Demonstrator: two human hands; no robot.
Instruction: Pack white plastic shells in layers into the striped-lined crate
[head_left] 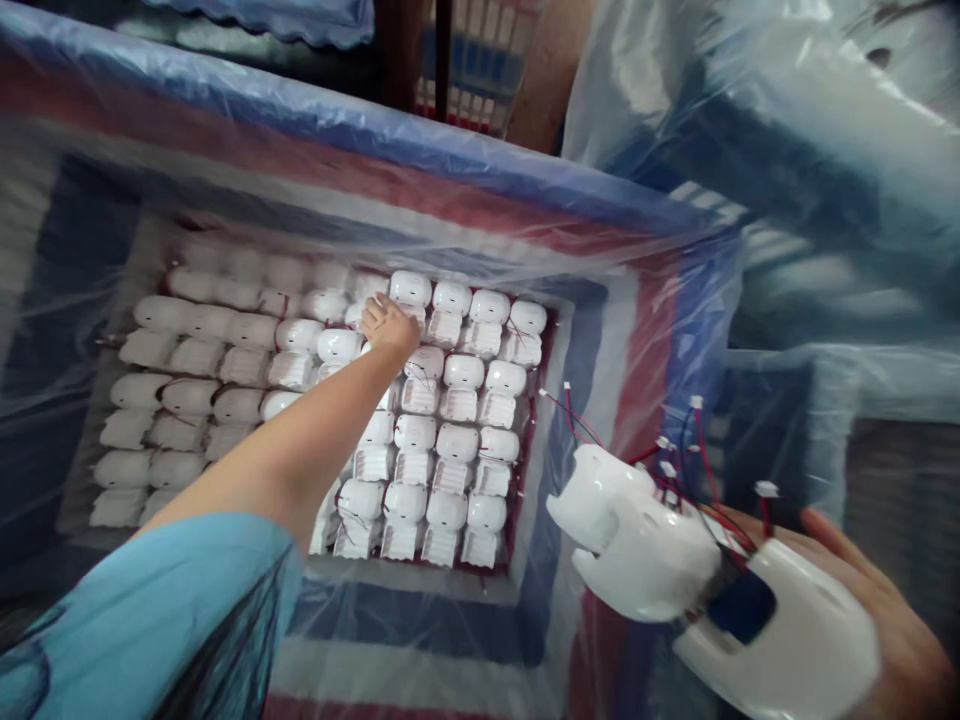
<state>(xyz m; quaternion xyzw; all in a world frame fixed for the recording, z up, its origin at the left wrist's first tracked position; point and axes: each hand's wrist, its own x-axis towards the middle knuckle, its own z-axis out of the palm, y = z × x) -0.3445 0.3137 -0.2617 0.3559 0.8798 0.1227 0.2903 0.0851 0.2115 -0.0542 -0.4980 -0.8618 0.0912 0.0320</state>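
I look down into a deep plastic-lined sack (420,150) with rows of white plastic housings (457,440) laid on its bottom. My left hand (388,322) reaches far down and rests on the top rows, fingers curled onto one white housing (409,290). My right hand (862,590) stays at the lower right, above the sack's rim, gripping a stack of white housings (652,550) with red and black wires (697,460) sticking up from them.
The sack's clear liner (645,330) shows blue, red and white stripes behind it. More plastic-covered bundles (810,150) crowd the right side. A wooden post (551,70) stands behind the sack.
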